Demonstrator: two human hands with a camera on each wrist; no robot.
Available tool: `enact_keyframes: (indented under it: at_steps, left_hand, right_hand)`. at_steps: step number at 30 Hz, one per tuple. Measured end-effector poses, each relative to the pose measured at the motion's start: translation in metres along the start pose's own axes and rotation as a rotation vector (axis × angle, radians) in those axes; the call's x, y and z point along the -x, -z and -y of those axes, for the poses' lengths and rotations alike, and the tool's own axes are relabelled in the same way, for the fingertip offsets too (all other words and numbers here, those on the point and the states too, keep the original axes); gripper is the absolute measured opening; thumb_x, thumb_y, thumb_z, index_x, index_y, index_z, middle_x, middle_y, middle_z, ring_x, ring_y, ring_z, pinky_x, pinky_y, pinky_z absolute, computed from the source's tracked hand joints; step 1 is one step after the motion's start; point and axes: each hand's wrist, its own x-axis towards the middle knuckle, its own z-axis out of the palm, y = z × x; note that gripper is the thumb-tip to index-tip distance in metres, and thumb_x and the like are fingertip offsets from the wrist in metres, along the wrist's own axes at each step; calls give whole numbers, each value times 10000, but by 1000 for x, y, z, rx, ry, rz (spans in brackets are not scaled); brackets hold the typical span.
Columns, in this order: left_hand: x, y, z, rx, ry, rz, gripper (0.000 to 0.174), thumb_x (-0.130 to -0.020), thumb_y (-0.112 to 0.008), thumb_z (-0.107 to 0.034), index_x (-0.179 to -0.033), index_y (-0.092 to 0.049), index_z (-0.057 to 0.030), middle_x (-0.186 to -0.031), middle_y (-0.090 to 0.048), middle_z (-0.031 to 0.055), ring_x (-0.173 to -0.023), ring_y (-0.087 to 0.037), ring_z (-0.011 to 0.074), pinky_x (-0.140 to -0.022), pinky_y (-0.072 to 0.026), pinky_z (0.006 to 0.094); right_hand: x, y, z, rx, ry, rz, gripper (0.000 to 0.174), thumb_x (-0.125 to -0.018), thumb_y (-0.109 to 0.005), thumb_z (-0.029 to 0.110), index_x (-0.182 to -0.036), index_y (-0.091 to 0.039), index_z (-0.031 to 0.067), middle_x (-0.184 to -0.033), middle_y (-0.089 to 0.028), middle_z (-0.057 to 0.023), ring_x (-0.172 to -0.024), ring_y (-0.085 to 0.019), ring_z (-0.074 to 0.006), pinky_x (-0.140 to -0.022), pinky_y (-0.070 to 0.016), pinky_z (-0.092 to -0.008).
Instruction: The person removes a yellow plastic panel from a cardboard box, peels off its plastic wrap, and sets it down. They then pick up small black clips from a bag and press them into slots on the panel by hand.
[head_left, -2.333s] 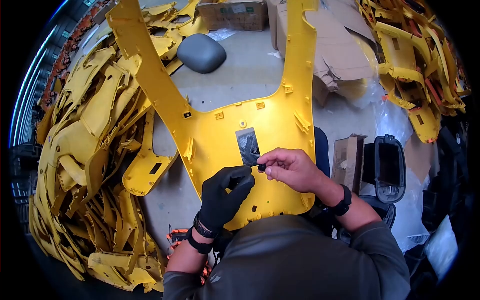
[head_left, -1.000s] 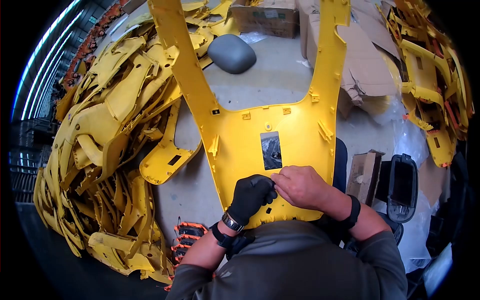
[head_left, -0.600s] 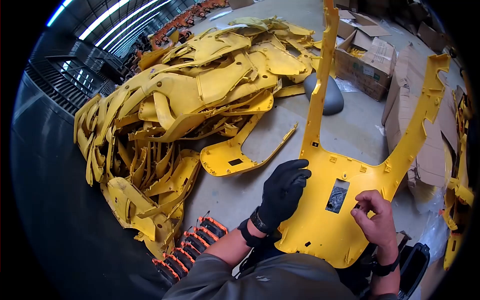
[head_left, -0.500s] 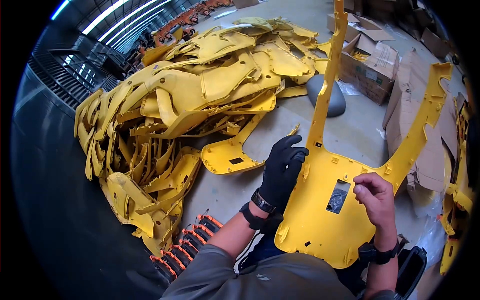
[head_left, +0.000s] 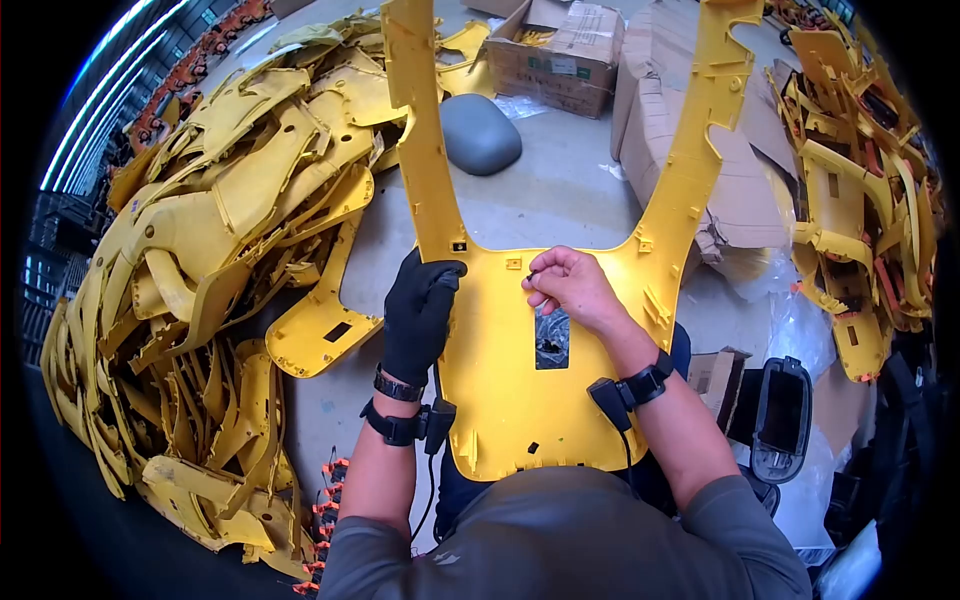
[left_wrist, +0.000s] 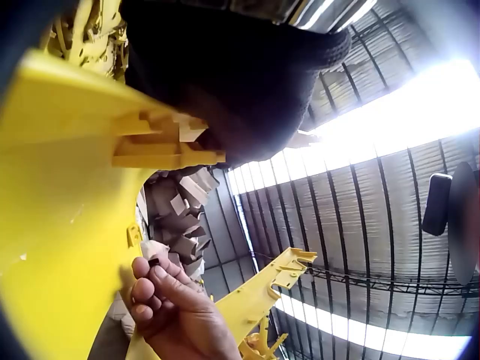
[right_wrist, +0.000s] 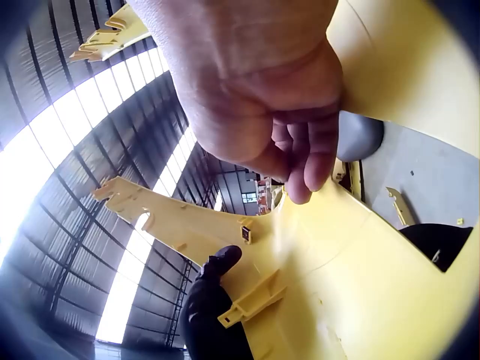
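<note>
A large yellow plastic panel (head_left: 500, 400) with two long arms leans over the person's lap, its ribbed side facing up. My black-gloved left hand (head_left: 418, 310) grips the panel's left edge, just below a tab fitted with a black clip (head_left: 459, 246). In the right wrist view, the gloved thumb (right_wrist: 227, 259) lies near a yellow bracket. My bare right hand (head_left: 575, 287) is over the panel's upper edge, close to a tab (head_left: 514, 264). Between its thumb and forefinger it pinches a small dark clip (left_wrist: 154, 262), mostly hidden by the fingertips.
A tall heap of yellow panels (head_left: 230, 200) stands at the left, another pile (head_left: 850, 200) at the far right. Behind are a grey rounded cover (head_left: 481, 135) and a cardboard box (head_left: 556, 60). A black bin (head_left: 781, 420) stands at the right.
The head view has swung back to the right. My left hand has closed on the panel's left edge. My right hand has moved from beside the rectangular opening to the upper edge.
</note>
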Motion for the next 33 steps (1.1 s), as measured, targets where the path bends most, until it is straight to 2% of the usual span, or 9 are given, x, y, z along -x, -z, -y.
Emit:
enact_keyframes:
  at_steps: [6,9,12,15,18,21,24,27,33]
  left_hand:
    - [2,-1,1,49,49,19,178,-903,-595,-56,-1057,-674,-18,-1143,-632,163,-1124,-597,292,-962,-457,366]
    - [2,0,3,24,3,18,172,-899,-601,-56,-1050,-676,-21,-1133,-636,161,-1119,-601,295,-960,-460,366]
    - [-3,9,1,-38,-61,90,166,-898,-609,-63,-1042,-674,-15,-1084,-644,154,-1044,-631,282,-908,-485,356]
    - [-8,13,-5,-73,-39,135,143,-897,-612,-74,-1014,-673,-18,-987,-647,146,-897,-661,275,-792,-516,349]
    - [-9,16,-5,-200,-61,171,126,-897,-620,-90,-997,-670,-30,-915,-637,141,-767,-661,280,-683,-517,348]
    - [-10,18,0,-211,-117,162,127,-892,-630,-90,-1005,-666,-45,-886,-627,141,-717,-654,294,-642,-513,352]
    - [-8,13,4,-208,-184,106,154,-887,-638,-82,-1034,-662,-47,-885,-625,141,-706,-655,295,-640,-512,351]
    - [-7,14,3,-200,-154,108,167,-881,-636,-66,-1045,-661,-48,-882,-618,140,-722,-651,293,-646,-512,355]
    - [-6,14,7,-167,-145,108,186,-880,-635,-58,-1062,-662,-37,-887,-607,145,-763,-639,292,-660,-506,357]
  right_hand:
    - [-4,4,1,69,-10,18,175,-895,-638,111,-1017,-602,-9,-828,-676,-66,-675,-679,-129,-547,-528,-258]
    - [-9,2,1,207,18,-18,136,-925,-616,109,-1008,-620,2,-852,-675,-59,-661,-653,-103,-537,-527,-238]
    - [-10,-2,10,308,54,-63,136,-923,-616,110,-989,-641,-7,-831,-661,-46,-644,-631,-92,-561,-519,-234]
    - [-14,-5,13,446,122,-81,153,-918,-619,122,-963,-654,-19,-806,-666,-57,-662,-630,-117,-607,-513,-257]
    - [-21,-4,10,703,307,-128,169,-908,-618,137,-932,-662,-25,-778,-670,-85,-691,-631,-153,-653,-508,-296]
    - [-23,-7,11,769,324,-142,174,-896,-611,142,-924,-662,-23,-763,-670,-117,-712,-632,-175,-665,-505,-323]
    - [-26,-10,14,810,331,-148,174,-887,-597,132,-923,-658,-28,-754,-667,-136,-699,-630,-177,-659,-505,-326]
    - [-28,-13,15,834,336,-148,171,-883,-583,122,-911,-649,-33,-722,-644,-133,-685,-628,-177,-642,-503,-328]
    - [-29,-14,14,733,266,-135,144,-889,-563,96,-881,-632,-30,-680,-611,-77,-623,-606,-135,-586,-492,-297]
